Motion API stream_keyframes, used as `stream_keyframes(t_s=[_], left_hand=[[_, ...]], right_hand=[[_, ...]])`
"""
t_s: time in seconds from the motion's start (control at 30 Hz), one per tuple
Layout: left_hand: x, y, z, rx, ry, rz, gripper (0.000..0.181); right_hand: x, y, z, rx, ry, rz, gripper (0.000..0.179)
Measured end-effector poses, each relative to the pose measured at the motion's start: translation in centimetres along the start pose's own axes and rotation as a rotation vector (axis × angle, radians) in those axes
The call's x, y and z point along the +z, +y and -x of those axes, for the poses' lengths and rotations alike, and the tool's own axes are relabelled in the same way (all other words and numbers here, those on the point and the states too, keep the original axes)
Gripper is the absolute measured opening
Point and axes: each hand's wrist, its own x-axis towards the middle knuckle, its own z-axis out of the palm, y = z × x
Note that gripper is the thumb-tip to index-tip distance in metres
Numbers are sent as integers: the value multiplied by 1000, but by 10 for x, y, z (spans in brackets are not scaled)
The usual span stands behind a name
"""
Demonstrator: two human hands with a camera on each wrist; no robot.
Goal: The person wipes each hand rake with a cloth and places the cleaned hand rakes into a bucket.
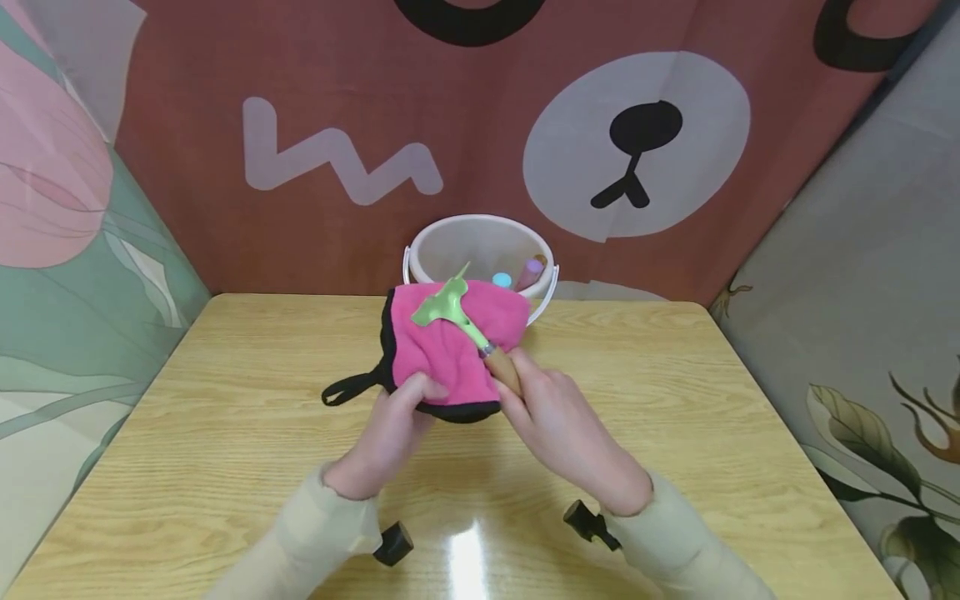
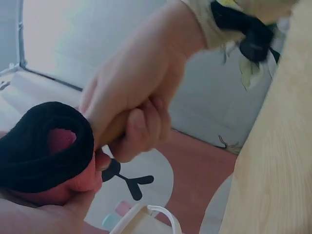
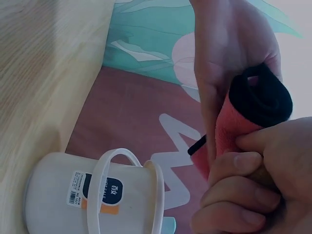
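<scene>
A pink cloth [image 1: 420, 354] with black trim and a black hanging loop [image 1: 348, 389] is held up over the table. My left hand [image 1: 393, 425] grips its near edge, thumb on top and the other fingers underneath. With its fingers curled round the wooden handle [image 1: 504, 371], my right hand [image 1: 562, 421] holds a small garden rake with a green head [image 1: 447, 304]. The green head lies over the cloth's upper face, pointing away from me. In the right wrist view, the right thumb presses at the cloth's folded black edge [image 3: 268, 105].
Behind the cloth, at the table's far edge, stands a white bucket [image 1: 450, 237] with a handle. Inside it show a light blue thing [image 1: 502, 280] and a purple thing [image 1: 531, 271]. The wooden table [image 1: 225, 417] meets a patterned curtain [image 1: 360, 75] at the back.
</scene>
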Motion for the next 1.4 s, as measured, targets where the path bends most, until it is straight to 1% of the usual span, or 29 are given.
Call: stream_keyframes(t_s=[0.07,0.13,0.23,0.3,0.37,0.43,0.53,0.6,0.7,0.8,0.97,1.07,1.17,1.27,1.4], left_hand=[[0,0,-1,49,27,112,13],[-1,0,-2,86,60,188,17],[-3,3,-2,109,98,236,21],[-6,5,-3,127,104,239,23],[-9,8,-5,155,103,232,24],[-14,11,-6,191,97,204,23],[-20,17,-8,228,74,132,21],[-23,20,-9,238,68,80,20],[-25,26,-7,234,71,22,22],[-26,31,-6,237,86,-3,25],[-26,37,-4,252,103,5,27],[-26,40,-2,245,120,-12,30],[-25,41,1,221,141,-33,32],[-24,39,2,214,119,-56,31],[-23,34,1,215,70,-60,29]], right_hand=[[1,0,-1,2,-4,2,10],[2,0,-1,12,-11,-3,11],[3,-1,-1,28,-22,-15,14],[3,-1,-1,33,-31,-26,16],[3,-2,0,37,-43,-34,19],[4,-3,0,40,-57,-47,21],[4,-3,1,49,-67,-56,23],[4,-2,2,53,-73,-62,24],[4,-2,2,58,-81,-53,24],[5,-1,3,59,-92,-45,25],[5,-1,4,59,-102,-34,26],[6,-1,4,55,-113,-28,27],[6,-1,5,52,-119,-24,28],[7,-1,7,49,-111,-37,29],[10,-2,8,23,-59,-71,33]])
